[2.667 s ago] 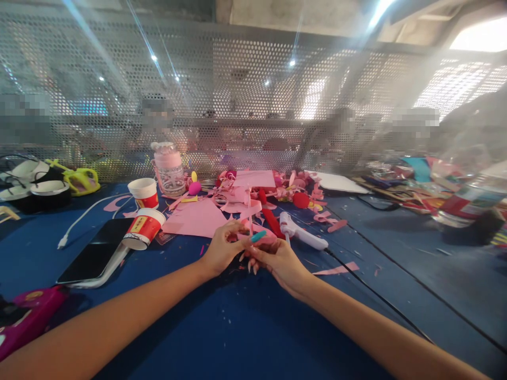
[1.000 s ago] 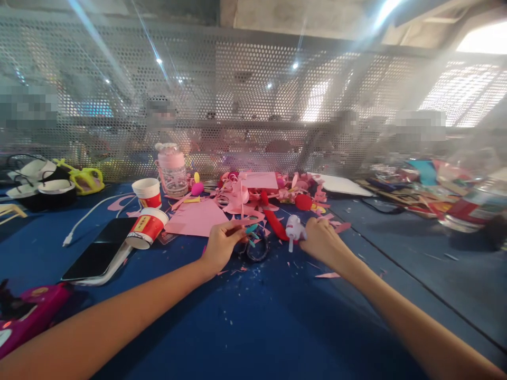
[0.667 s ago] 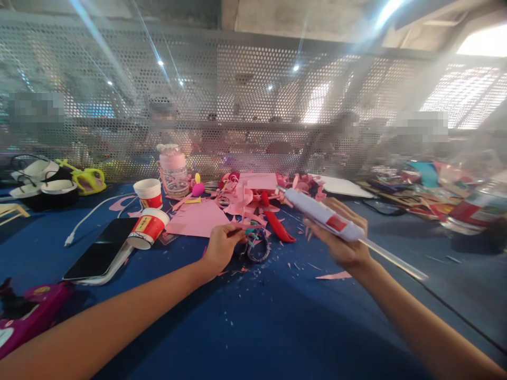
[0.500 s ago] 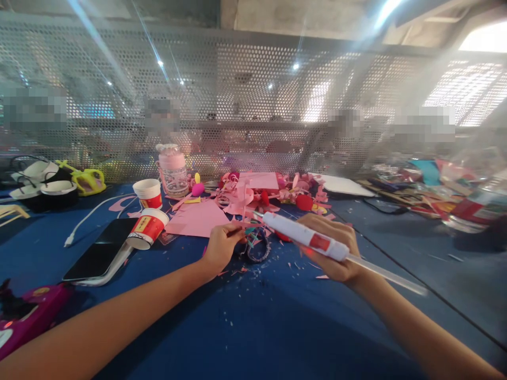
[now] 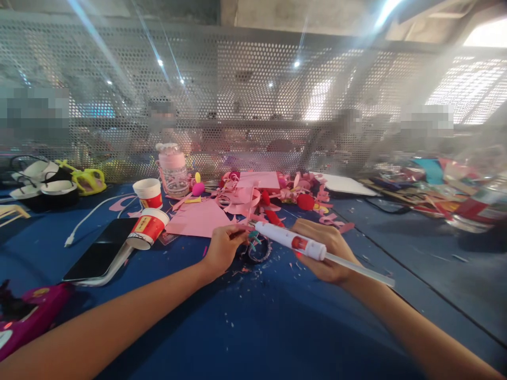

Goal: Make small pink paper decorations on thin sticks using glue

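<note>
My right hand point(image 5: 327, 250) is wrapped round a white hot glue gun point(image 5: 277, 236), and a clear glue stick point(image 5: 362, 268) juts from its rear end. The gun's nozzle points left, very close to my left fingertips. My left hand point(image 5: 222, 249) is closed in a pinch on a thin pink paper strip point(image 5: 251, 206) that stands up from the fingers; part of it is hidden. Just below the nozzle lie a dark ring-shaped loop point(image 5: 259, 257) and a small teal piece point(image 5: 254, 241). A sheet of pink paper point(image 5: 198, 217) rests behind my left hand.
Pink and red paper scraps point(image 5: 304, 201) pile up at the back. Two paper cups point(image 5: 147, 228), a phone point(image 5: 101, 250), a pink-lidded bottle point(image 5: 174, 169) and a magenta device point(image 5: 35, 316) stand left. A plastic bottle point(image 5: 481, 206) is at right, before a perforated screen point(image 5: 257, 79).
My right hand has brought the glue gun left and slightly down, so its nozzle is nearer my left fingertips. My left hand has barely moved and keeps its pinch.
</note>
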The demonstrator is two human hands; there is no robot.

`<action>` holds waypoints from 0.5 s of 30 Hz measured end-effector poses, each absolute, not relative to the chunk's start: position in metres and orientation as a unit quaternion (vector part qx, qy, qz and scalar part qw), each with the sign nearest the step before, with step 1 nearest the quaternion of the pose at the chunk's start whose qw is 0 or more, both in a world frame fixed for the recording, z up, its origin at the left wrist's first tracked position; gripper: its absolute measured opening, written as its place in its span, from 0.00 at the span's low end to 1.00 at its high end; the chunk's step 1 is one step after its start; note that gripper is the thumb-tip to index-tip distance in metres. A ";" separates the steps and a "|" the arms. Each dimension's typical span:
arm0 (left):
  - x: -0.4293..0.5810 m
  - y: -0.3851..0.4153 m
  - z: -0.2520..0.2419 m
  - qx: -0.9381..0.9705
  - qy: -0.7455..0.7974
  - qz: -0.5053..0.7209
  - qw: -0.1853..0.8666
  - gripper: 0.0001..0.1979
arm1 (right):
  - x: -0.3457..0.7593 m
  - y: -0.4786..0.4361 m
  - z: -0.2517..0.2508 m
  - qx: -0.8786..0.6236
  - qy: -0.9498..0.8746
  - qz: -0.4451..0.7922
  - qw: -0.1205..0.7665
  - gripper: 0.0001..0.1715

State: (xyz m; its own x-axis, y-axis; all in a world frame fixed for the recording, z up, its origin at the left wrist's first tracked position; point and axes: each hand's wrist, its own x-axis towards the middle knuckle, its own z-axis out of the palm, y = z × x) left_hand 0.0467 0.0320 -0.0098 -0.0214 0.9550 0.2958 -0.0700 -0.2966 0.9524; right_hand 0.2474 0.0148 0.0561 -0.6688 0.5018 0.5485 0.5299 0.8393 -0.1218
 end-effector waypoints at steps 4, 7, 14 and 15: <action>0.046 0.032 -0.010 0.551 0.405 0.586 0.434 0.06 | 0.248 0.016 0.054 -0.284 -0.911 -0.031 0.298 0.05; 0.046 0.031 -0.009 0.549 0.408 0.585 0.435 0.04 | 0.247 0.016 0.054 -0.268 -0.913 -0.028 0.307 0.06; 0.048 0.031 -0.008 0.539 0.406 0.588 0.447 0.04 | 0.244 0.013 0.061 -0.272 -0.920 -0.023 0.280 0.07; 0.048 0.031 -0.009 0.539 0.404 0.589 0.447 0.04 | 0.244 0.013 0.061 -0.274 -0.921 -0.025 0.277 0.07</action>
State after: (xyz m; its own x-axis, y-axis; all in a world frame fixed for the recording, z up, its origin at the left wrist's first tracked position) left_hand 0.0477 0.0314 -0.0090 -0.0206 0.9613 0.2747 -0.0914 -0.2754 0.9570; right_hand 0.2439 0.0127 0.0610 -0.6969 0.4905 0.5232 0.5182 0.8487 -0.1055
